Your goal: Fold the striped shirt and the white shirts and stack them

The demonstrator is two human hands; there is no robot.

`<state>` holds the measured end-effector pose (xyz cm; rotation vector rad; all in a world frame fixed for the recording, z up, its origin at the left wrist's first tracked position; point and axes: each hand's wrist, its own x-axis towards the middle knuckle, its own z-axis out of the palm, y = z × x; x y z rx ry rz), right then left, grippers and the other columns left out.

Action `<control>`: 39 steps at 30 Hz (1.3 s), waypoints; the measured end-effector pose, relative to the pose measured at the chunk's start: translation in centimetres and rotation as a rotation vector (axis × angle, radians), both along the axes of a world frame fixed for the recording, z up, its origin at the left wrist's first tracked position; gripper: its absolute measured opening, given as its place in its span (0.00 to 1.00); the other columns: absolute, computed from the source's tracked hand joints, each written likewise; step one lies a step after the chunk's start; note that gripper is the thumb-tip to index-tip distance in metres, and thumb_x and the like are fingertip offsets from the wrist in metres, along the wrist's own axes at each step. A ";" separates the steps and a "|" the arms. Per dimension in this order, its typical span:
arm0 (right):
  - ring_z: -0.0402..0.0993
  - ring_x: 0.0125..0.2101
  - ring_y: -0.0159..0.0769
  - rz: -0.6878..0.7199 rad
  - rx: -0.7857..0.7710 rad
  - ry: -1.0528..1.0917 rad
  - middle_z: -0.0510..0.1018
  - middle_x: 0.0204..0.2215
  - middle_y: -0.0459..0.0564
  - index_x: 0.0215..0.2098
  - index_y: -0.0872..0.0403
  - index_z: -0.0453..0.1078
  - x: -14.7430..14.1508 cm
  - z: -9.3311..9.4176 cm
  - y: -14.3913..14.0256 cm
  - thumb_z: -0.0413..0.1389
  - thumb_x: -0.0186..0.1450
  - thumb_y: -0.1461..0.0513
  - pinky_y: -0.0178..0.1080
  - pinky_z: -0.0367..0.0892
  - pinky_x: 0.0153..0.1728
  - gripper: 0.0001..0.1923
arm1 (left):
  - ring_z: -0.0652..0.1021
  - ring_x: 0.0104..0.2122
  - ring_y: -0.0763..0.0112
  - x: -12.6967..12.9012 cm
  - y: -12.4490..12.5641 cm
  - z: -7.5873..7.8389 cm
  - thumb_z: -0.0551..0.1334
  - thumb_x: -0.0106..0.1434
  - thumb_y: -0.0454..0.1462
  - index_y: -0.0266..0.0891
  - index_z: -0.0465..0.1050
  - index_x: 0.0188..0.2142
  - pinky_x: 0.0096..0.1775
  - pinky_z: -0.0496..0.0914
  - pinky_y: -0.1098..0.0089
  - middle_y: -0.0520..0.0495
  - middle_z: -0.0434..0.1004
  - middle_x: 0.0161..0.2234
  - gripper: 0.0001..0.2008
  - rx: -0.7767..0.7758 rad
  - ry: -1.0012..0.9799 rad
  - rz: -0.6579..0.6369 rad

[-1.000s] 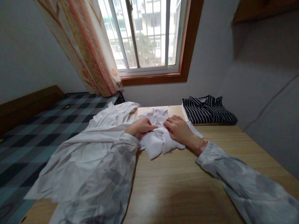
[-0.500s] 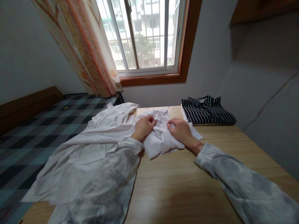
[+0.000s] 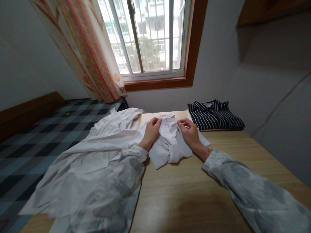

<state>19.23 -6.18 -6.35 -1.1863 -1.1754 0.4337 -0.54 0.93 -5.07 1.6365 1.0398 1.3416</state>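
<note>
I see the white cloth (image 3: 171, 145) bunched on the wooden table (image 3: 170, 194), left of the folded striped shirt (image 3: 216, 117). The left hand (image 3: 151, 132) pinches its far part; the right hand (image 3: 190, 131), nearer the striped shirt, pinches it too. The checked bed (image 3: 60, 121) lies well left of that shirt.

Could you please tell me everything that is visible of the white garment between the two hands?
The white garment looks thin, soft and plain. It lies crumpled on the pale wooden table, creased and layered in the middle, with a corner pointing towards the viewer. The left hand and the right hand pinch its far part from either side. White cloth also lies to its left and shows beyond the right hand; whether these join it cannot be told.
</note>
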 end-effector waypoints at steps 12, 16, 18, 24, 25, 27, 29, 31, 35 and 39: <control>0.73 0.34 0.40 0.038 0.062 0.190 0.78 0.31 0.44 0.34 0.49 0.75 0.3 0.2 0.6 0.63 0.69 0.51 0.41 0.67 0.40 0.12 | 0.68 0.30 0.70 0.0 -0.1 -2.3 0.70 0.64 0.48 0.41 0.72 0.30 0.34 0.65 0.70 0.54 0.69 0.27 0.15 -0.115 -0.229 -0.120; 0.76 0.38 0.41 0.159 0.130 0.113 0.79 0.34 0.45 0.37 0.49 0.74 -0.5 0.3 -0.2 0.62 0.73 0.52 0.42 0.70 0.45 0.11 | 0.68 0.29 0.70 0.2 -0.4 -2.3 0.72 0.63 0.51 0.40 0.73 0.31 0.33 0.63 0.69 0.54 0.70 0.27 0.18 -0.125 -0.143 -0.249; 0.76 0.40 0.42 0.257 0.123 -0.015 0.80 0.35 0.46 0.37 0.49 0.74 -0.8 0.2 -0.8 0.61 0.74 0.53 0.43 0.70 0.45 0.10 | 0.67 0.29 0.70 0.2 -0.5 -2.3 0.72 0.64 0.51 0.40 0.73 0.32 0.33 0.63 0.69 0.54 0.70 0.28 0.19 -0.121 -0.146 -0.258; 0.78 0.40 0.43 0.416 0.129 -0.261 0.81 0.36 0.48 0.36 0.48 0.74 -1.2 -0.1 -1.3 0.60 0.72 0.57 0.44 0.72 0.46 0.07 | 0.69 0.31 0.69 0.1 -0.7 -1.6 0.71 0.65 0.50 0.42 0.73 0.32 0.36 0.66 0.69 0.54 0.70 0.28 0.16 -0.090 -0.190 -0.160; 0.78 0.39 0.43 0.426 0.111 -0.275 0.81 0.35 0.47 0.36 0.48 0.74 -1.2 -0.2 -1.3 0.60 0.72 0.57 0.43 0.72 0.45 0.07 | 0.69 0.31 0.69 0.0 -0.8 -1.5 0.71 0.65 0.50 0.42 0.74 0.32 0.36 0.66 0.69 0.54 0.70 0.28 0.16 -0.085 -0.199 -0.147; 0.78 0.38 0.42 0.434 0.076 -0.307 0.81 0.34 0.47 0.35 0.48 0.74 -1.3 -0.3 -1.2 0.60 0.71 0.57 0.43 0.71 0.44 0.07 | 0.69 0.31 0.69 -0.1 -0.9 -1.2 0.71 0.64 0.49 0.41 0.75 0.32 0.36 0.66 0.69 0.54 0.70 0.28 0.15 -0.087 -0.226 -0.130; 0.79 0.37 0.42 0.422 0.047 -0.327 0.82 0.33 0.46 0.34 0.48 0.74 -1.3 -0.3 -1.3 0.59 0.72 0.56 0.43 0.71 0.44 0.08 | 0.70 0.31 0.70 -0.3 -1.0 -1.0 0.71 0.63 0.48 0.41 0.75 0.32 0.36 0.67 0.69 0.54 0.72 0.28 0.14 -0.114 -0.273 -0.116; 0.79 0.37 0.42 0.380 0.020 -0.314 0.83 0.33 0.46 0.35 0.48 0.75 -1.4 -0.2 -1.4 0.58 0.73 0.55 0.42 0.71 0.44 0.10 | 0.71 0.32 0.69 -0.4 -0.9 -1.0 0.71 0.62 0.47 0.41 0.75 0.33 0.36 0.68 0.69 0.53 0.74 0.29 0.13 -0.164 -0.314 -0.106; 0.80 0.38 0.43 0.237 -0.006 -0.187 0.83 0.34 0.47 0.38 0.47 0.72 -1.4 -0.2 -1.6 0.56 0.75 0.51 0.41 0.71 0.41 0.12 | 0.72 0.31 0.68 -0.2 -0.6 -1.5 0.70 0.60 0.50 0.41 0.75 0.32 0.35 0.68 0.68 0.52 0.75 0.30 0.16 -0.239 -0.275 -0.125; 0.79 0.38 0.43 0.116 0.043 -0.105 0.81 0.34 0.47 0.40 0.47 0.71 -1.3 -0.3 -1.7 0.55 0.76 0.49 0.41 0.72 0.41 0.13 | 0.70 0.30 0.69 0.1 -0.4 -2.0 0.70 0.61 0.52 0.42 0.71 0.30 0.35 0.66 0.68 0.54 0.70 0.27 0.18 -0.207 -0.164 -0.190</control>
